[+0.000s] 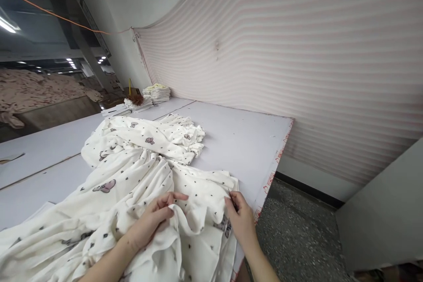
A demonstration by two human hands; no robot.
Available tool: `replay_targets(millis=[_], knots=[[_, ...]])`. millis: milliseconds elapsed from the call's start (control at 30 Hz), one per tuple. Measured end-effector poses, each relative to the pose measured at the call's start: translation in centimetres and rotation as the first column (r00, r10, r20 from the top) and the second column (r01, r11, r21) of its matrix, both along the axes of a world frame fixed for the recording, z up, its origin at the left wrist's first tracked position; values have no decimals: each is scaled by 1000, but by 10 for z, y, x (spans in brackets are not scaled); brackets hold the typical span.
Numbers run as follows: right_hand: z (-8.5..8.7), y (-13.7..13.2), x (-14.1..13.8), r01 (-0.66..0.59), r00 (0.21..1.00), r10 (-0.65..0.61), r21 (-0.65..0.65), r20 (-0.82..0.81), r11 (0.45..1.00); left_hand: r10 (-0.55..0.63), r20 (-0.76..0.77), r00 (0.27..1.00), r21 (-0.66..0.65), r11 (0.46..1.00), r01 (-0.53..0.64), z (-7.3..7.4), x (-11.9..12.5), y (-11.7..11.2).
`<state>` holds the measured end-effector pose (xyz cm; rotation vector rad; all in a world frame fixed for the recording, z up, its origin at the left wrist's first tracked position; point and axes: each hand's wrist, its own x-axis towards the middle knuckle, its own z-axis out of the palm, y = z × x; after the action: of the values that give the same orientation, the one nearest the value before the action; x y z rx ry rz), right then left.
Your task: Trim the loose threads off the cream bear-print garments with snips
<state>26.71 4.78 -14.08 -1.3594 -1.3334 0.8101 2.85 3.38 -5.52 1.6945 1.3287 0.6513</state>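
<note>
White fabric (128,176) with small dark marks and pinkish-grey printed figures lies in loose folds over the near part of the table. My left hand (153,218) pinches a raised edge of this cloth between thumb and fingers, its index finger pointing right. At the cloth's right side, close to the table edge, my right hand (240,218) is closed around a slim, dark, pointed tool (232,200). Only the tip of that tool shows, so its exact kind is hidden. The stretch of cloth between my hands curls up in a loop.
The pale table (238,134) ends on the right at an edge with red-printed tape (277,158). Stacks of folded cloth (157,93) stand at its far end. Striped pink-and-white fabric (280,53) hangs along the right. A heap of pinkish cloth (39,90) lies far left.
</note>
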Motion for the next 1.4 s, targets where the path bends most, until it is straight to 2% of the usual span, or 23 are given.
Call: replay_targets(millis=[67, 167, 267, 367, 433, 533, 633, 700, 733, 767, 833, 900, 967, 1033, 1133, 1167, 1233, 1300, 1400], knots=[[3, -10, -15, -51, 995, 52, 16, -81, 999, -6, 24, 1000, -30, 1000, 7, 0, 9, -2], [4, -29, -35, -150, 974, 155, 45, -162, 988, -54, -77, 996, 28, 998, 56, -7, 32, -7], [-3, -41, -40, -166, 964, 173, 53, -201, 985, 2, -161, 987, 103, 995, 15, -14, 41, -12], [-10, -43, -36, -59, 996, 58, -12, -74, 998, 60, -175, 983, 183, 983, -28, -17, 34, -16], [-8, -40, -35, -40, 996, 43, -37, 73, 998, 65, -205, 977, 261, 965, -9, -18, 29, -18], [5, -34, -37, -152, 967, 144, 23, 211, 988, 89, -254, 963, 424, 905, 28, -23, 24, -20], [22, -30, -34, -266, 956, 248, 106, 155, 958, 150, -276, 949, 612, 789, 53, -30, 20, -24], [29, -28, -29, -282, 958, 271, 124, 95, 951, 175, -276, 945, 696, 714, 71, -34, 18, -26], [31, -27, -27, -282, 958, 273, 125, 83, 951, 156, -265, 951, 712, 698, 84, -35, 17, -27], [31, -27, -25, -269, 962, 261, 125, 83, 955, 117, -240, 964, 702, 706, 89, -35, 16, -27], [30, -26, -24, -208, 976, 197, 124, 95, 970, 43, -153, 987, 593, 803, 57, -33, 18, -27], [28, -26, -26, -102, 988, 86, 124, 128, 987, 52, -50, 997, 382, 924, -29, -30, 20, -24], [27, -27, -29, -27, 987, 4, 142, 160, 989, 110, 42, 993, 172, 978, -116, -27, 22, -21], [28, -28, -33, -87, 987, 54, 219, 152, 972, 144, 164, 976, 43, 987, -153, -27, 23, -18], [32, -31, -40, -291, 956, 258, 331, 141, 898, 155, 323, 934, -25, 988, -155, -28, 22, -15], [32, -31, -43, -319, 947, 286, 340, 145, 885, 138, 350, 927, -26, 990, -137, -28, 22, -15], [32, -32, -48, -296, 955, 266, 331, 134, 896, 86, 367, 926, -22, 996, -84, -28, 21, -16], [30, -32, -51, -251, 968, 237, 317, 84, 915, 61, 303, 951, 11, 998, -68, -26, 21, -18], [31, -34, -47, -260, 964, 266, 220, 6, 940, 93, 63, 994, 164, 981, -102, -24, 21, -23]])
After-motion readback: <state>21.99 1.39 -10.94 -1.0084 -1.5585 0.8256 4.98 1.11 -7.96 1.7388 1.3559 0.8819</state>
